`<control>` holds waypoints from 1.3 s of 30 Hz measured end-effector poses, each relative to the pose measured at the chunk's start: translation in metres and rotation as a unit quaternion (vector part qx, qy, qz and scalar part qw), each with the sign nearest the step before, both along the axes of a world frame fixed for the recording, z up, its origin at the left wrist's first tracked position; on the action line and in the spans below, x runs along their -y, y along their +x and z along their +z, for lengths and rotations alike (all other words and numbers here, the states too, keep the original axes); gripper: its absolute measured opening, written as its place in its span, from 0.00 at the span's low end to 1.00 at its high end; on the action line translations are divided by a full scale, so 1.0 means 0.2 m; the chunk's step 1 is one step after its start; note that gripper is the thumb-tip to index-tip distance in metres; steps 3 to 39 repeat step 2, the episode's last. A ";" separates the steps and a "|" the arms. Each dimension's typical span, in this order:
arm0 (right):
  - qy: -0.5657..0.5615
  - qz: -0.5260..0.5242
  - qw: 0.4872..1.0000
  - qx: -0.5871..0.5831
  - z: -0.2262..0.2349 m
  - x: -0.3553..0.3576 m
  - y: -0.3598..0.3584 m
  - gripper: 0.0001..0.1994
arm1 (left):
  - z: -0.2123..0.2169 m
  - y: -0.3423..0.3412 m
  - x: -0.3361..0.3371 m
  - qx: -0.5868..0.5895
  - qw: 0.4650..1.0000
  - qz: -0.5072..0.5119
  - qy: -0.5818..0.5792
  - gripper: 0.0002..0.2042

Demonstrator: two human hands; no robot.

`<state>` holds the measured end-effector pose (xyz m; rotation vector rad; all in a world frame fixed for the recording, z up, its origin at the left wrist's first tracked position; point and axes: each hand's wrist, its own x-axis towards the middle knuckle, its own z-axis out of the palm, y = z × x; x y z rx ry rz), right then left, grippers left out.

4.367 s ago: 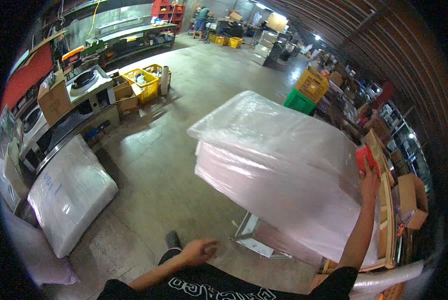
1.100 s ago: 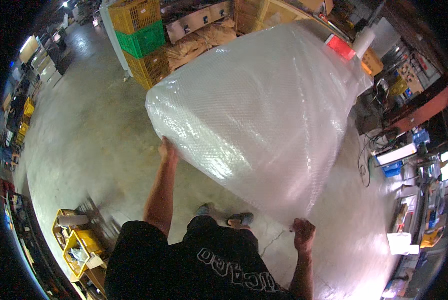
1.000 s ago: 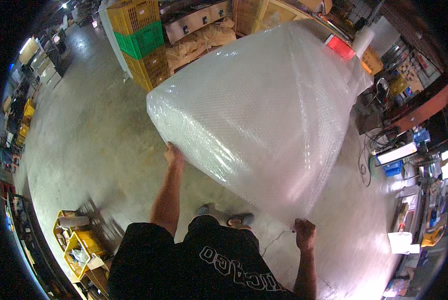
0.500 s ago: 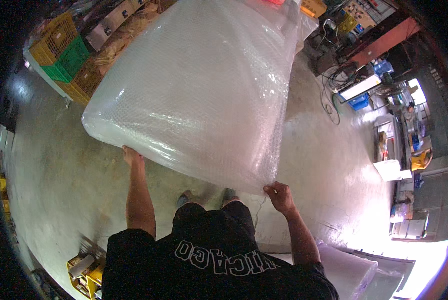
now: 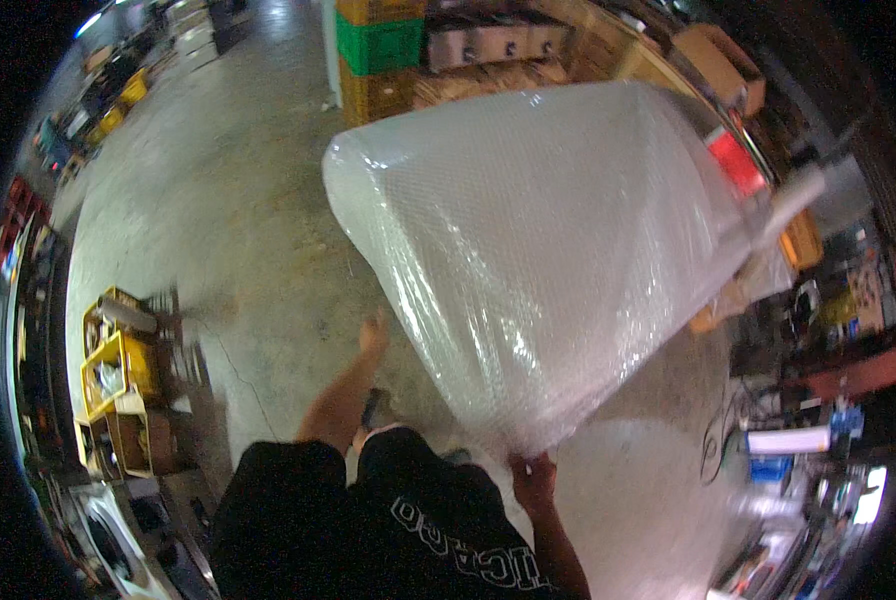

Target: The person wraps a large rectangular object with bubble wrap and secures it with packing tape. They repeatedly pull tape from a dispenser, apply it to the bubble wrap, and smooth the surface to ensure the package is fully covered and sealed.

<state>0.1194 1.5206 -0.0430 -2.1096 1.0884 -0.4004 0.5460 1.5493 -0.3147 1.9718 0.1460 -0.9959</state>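
Observation:
A large clear sheet of bubble wrap (image 5: pixel 538 240) hangs out in front of me, its glossy near end narrowing to a gathered corner. My right hand (image 5: pixel 535 480) grips that corner, with its fingers closed on the plastic. To the left, my left hand (image 5: pixel 372 335) is in the air beside the wrap's left edge and seems apart from it. Motion smears its fingers, so their pose is unclear. The far right end of the wrap draws together into a narrow twisted strip.
Stacked yellow and green crates (image 5: pixel 378 45) stand beyond the wrap, near a cardboard box (image 5: pixel 718 68). Yellow crates (image 5: pixel 118 360) holding items sit on the concrete floor (image 5: pixel 238 200) at left. Cables (image 5: pixel 713 440) and a blue bin (image 5: pixel 770 468) lie at right.
The view has swung left. My left hand has come away from the wrap's near edge, while my right hand still holds the corner. The near end is now narrower.

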 end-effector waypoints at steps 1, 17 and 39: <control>-0.013 0.083 0.996 0.014 -0.02 0.07 0.08 0.11 | -0.21 -0.08 -0.26 0.135 0.981 -0.117 0.070 0.32; -0.004 0.082 0.997 -0.004 -0.04 0.08 0.03 0.11 | -0.28 -0.39 -0.36 0.129 0.955 -0.251 0.095 0.34; -0.004 0.082 0.997 -0.004 -0.04 0.08 0.03 0.11 | -0.28 -0.39 -0.36 0.129 0.955 -0.251 0.095 0.34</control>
